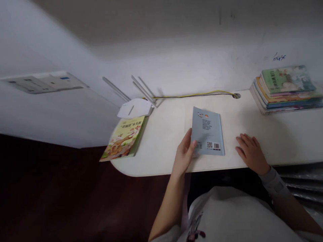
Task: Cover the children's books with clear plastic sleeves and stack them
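Observation:
A light blue book [208, 132] shows its back cover, with printed text, a QR code and a barcode, above the white desk's front part. My left hand [184, 151] grips its left edge, the thumb on the cover and the fingers partly hidden behind it. To the right of the book, my right hand [251, 153] is over the desk with its fingers apart, holding nothing and not touching the book. A yellow-green illustrated book [123, 139] lies at the desk's left end, its corner jutting past the edge.
A white router [135, 108] with raised antennas stands behind the yellow-green book. Its yellow and dark cables [189, 95] run along the wall to a desk hole [236, 96]. A stack of books [285, 89] stands at the back right of the white desk [161, 144].

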Available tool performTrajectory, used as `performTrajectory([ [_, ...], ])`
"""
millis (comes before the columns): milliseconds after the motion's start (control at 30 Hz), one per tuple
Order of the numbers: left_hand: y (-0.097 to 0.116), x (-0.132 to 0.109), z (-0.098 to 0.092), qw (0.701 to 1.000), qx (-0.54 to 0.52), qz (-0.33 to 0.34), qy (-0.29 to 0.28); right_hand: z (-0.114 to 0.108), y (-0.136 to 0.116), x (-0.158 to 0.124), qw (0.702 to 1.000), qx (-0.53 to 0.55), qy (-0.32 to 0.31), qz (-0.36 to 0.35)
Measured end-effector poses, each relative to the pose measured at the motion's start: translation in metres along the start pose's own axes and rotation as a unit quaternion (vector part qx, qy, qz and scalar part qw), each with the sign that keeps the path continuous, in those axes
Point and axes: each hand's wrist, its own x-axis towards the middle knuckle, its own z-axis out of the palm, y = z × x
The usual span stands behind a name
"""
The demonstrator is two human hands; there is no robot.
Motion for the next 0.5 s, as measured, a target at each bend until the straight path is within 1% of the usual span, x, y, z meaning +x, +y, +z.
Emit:
performTrajectory([
  [33, 0.008, -0.002, 0.006, 0.998, -0.049, 0.026, -0.023, 0.0, 0.002, 0.0, 1.0, 0.005, 0.001, 0.003],
  [67, 0.016, -0.004, 0.014, 0.995, -0.072, 0.059, -0.043, 0.0, 0.005, 0.001, 1.0, 0.008, 0.005, 0.01],
  [100, 0.023, -0.004, 0.025, 0.992, -0.064, 0.096, -0.054, 0.0, 0.009, 0.002, 1.0, 0.008, 0.011, 0.022],
  [133, 0.028, -0.003, 0.036, 0.989, -0.027, 0.133, -0.059, 0.0, 0.014, 0.003, 0.999, 0.003, 0.017, 0.038],
  [200, 0.033, 0.0, 0.062, 0.973, 0.095, 0.203, -0.057, 0.0, 0.026, 0.004, 0.997, -0.016, 0.021, 0.076],
  [267, 0.03, 0.006, 0.086, 0.94, 0.208, 0.263, -0.053, 0.0, 0.036, 0.004, 0.994, -0.031, 0.007, 0.1],
  [333, 0.024, 0.009, 0.105, 0.905, 0.282, 0.313, -0.066, 0.0, 0.043, 0.003, 0.993, -0.035, -0.011, 0.109],
  [433, 0.02, 0.01, 0.123, 0.858, 0.363, 0.349, -0.102, 0.001, 0.045, 0.003, 0.993, -0.034, -0.021, 0.11],
  [500, 0.022, 0.008, 0.132, 0.831, 0.421, 0.343, -0.124, 0.0, 0.044, 0.003, 0.993, -0.034, -0.02, 0.109],
])
